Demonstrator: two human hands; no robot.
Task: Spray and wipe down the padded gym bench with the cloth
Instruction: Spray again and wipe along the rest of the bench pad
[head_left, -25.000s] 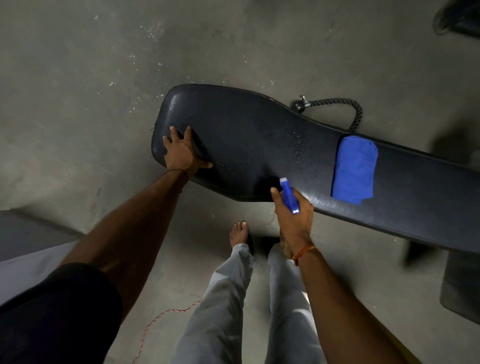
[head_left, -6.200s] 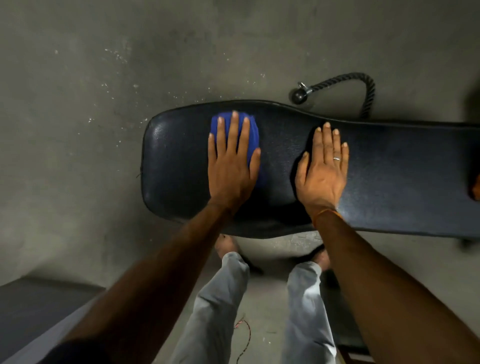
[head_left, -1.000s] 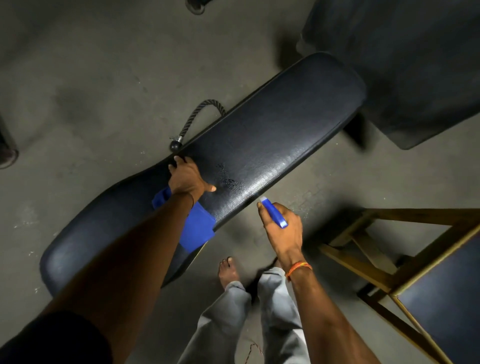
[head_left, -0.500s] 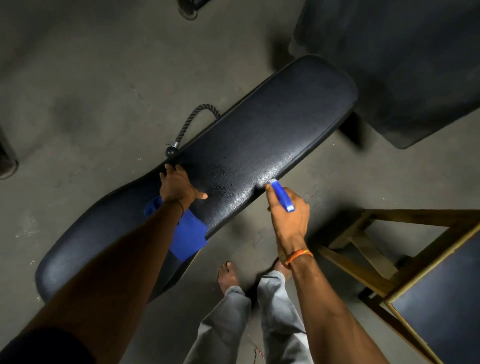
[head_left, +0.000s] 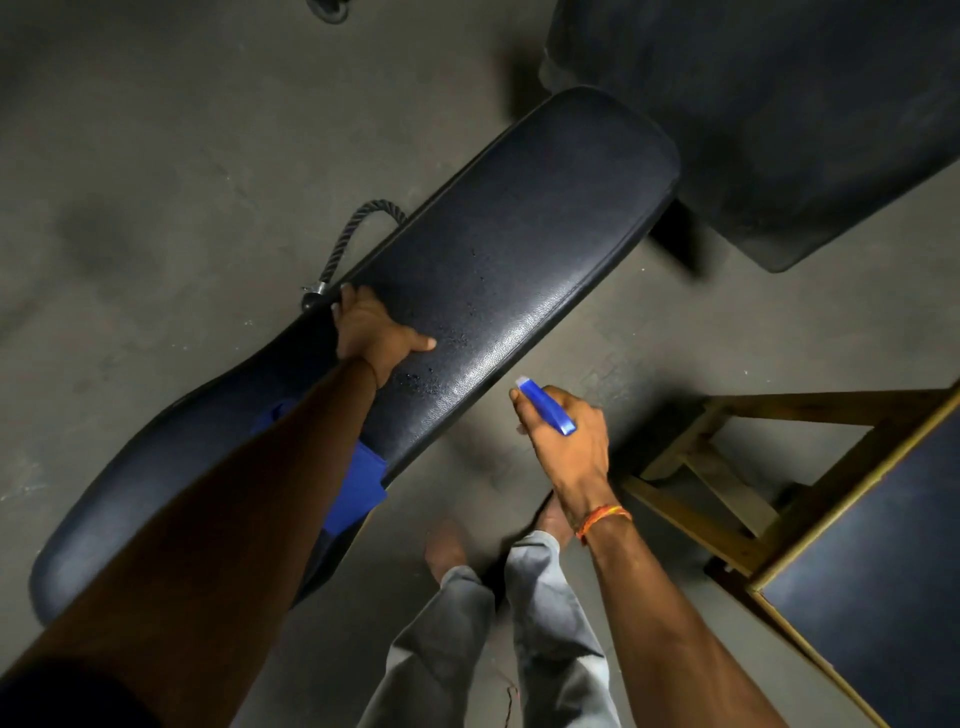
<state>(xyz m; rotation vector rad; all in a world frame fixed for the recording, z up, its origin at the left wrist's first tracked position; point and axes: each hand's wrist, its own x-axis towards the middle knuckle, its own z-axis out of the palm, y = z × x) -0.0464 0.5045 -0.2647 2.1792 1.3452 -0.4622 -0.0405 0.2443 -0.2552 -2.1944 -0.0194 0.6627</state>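
The long black padded bench (head_left: 519, 223) runs diagonally from lower left to upper right, with wet droplets near its middle. My left hand (head_left: 376, 330) rests on the pad, fingers curled over its far edge. The blue cloth (head_left: 358, 483) lies on the bench beneath my left forearm, mostly hidden. My right hand (head_left: 566, 431) holds a small blue spray bottle (head_left: 543, 402) just off the near edge, nozzle pointing toward the pad.
A black rope handle (head_left: 353, 234) lies on the concrete floor behind the bench. A wooden-framed stool with a dark top (head_left: 831, 519) stands at the right. A dark mat (head_left: 779, 104) covers the upper right. My bare feet (head_left: 447, 545) stand close to the bench.
My right hand with the spray bottle has pulled back from the bench's near edge toward me. My left hand stays on the pad, and more droplets show on the surface.
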